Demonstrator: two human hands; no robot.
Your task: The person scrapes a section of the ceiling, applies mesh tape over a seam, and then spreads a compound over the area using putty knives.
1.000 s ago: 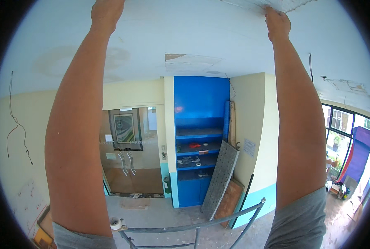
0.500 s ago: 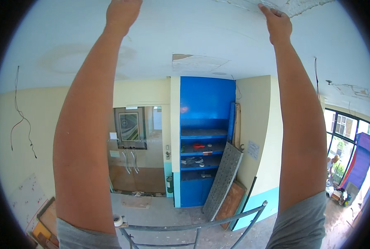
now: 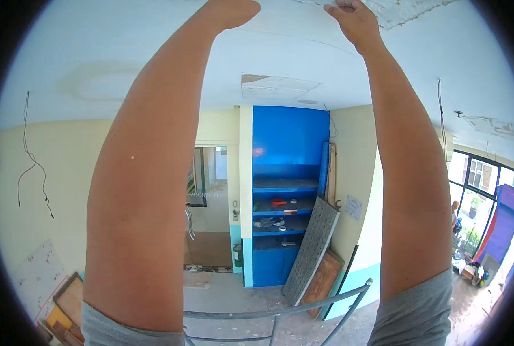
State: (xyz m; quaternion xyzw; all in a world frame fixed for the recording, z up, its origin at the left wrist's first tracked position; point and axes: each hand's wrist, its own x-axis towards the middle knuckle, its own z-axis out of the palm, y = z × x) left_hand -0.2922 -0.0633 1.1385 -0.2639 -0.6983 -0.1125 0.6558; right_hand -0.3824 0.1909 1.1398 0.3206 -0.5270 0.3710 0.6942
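Arms overhead, you work at the white ceiling (image 3: pixel 303 52): your right hand (image 3: pixel 354 18) has its fingers curled against the edge of a rough, flaking patch (image 3: pixel 410 8), which spreads just beyond those fingertips. Your left hand (image 3: pixel 229 11) presses bare ceiling, its fingers out of view. Much loose plaster remains, by the look of it.

Both raised hands nearer together on the ceiling (image 3: pixel 153 63), camera tilted lower.
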